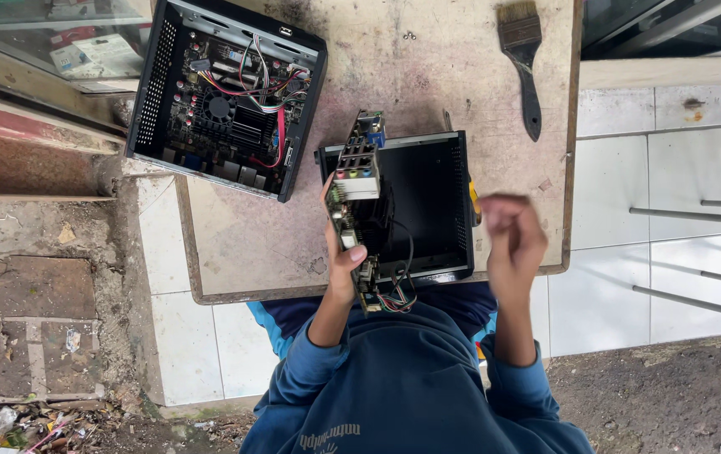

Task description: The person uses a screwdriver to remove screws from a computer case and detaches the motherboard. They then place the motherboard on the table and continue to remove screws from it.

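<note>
Left hand: our left hand is wrapped tight around the green computer board with many small plugs. Our thumb lies on its near end.

Board: we hold it up on its edge, lifted over the left side of the empty black metal box. Its long side runs from us away toward the far end of the table. The end with the grey block of coloured round plugs points away from us.

Wires: a bunch of thin coloured wires hangs from the near end of the board, close to our blue hoodie.

Right hand: our right hand is up in the air beside the right wall of the empty box. It looks blurry, with fingers curled in. We cannot tell if anything is in it.

Other box: a second open black box with a fan and red wires inside sits at the far left of the worn wooden table, well apart from our hands.

Brush: a dark paint brush with a black handle lies at the far right of the table.
</note>
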